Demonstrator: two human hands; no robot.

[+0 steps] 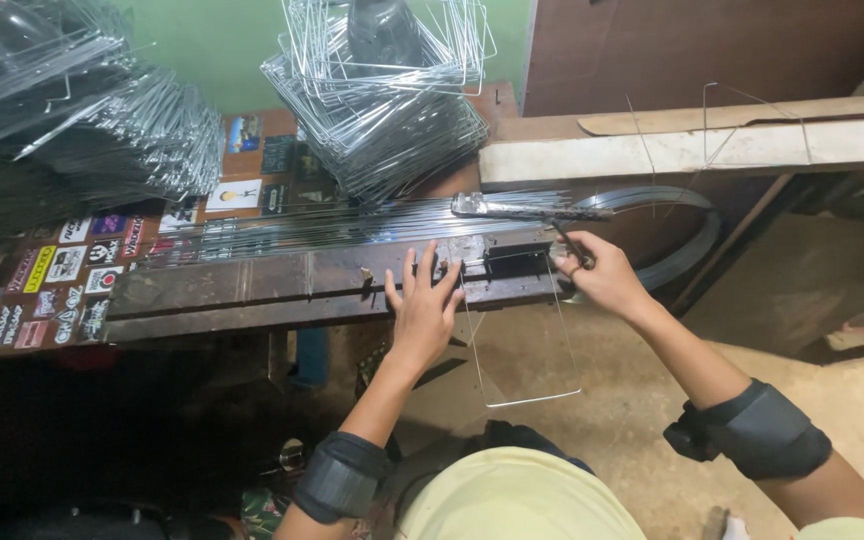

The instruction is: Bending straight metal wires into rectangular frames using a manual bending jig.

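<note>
My left hand point(422, 300) lies flat with fingers spread on a dark metal bending jig point(282, 285) at the bench's front edge, pressing on a bent silver wire frame point(532, 385) that hangs down from the jig toward me. My right hand point(597, 275) grips the thin dark lever handle point(567, 243) at the jig's right end. A bundle of straight silver wires point(352, 225) lies lengthwise on the bench just behind the jig.
Stacks of finished wire frames stand at the back centre point(382, 110) and back left point(62, 120). Stickers point(62, 270) cover the bench top at left. A pale wooden plank point(692, 150) runs at right, above a curved metal strip point(682, 215). Sandy floor lies below.
</note>
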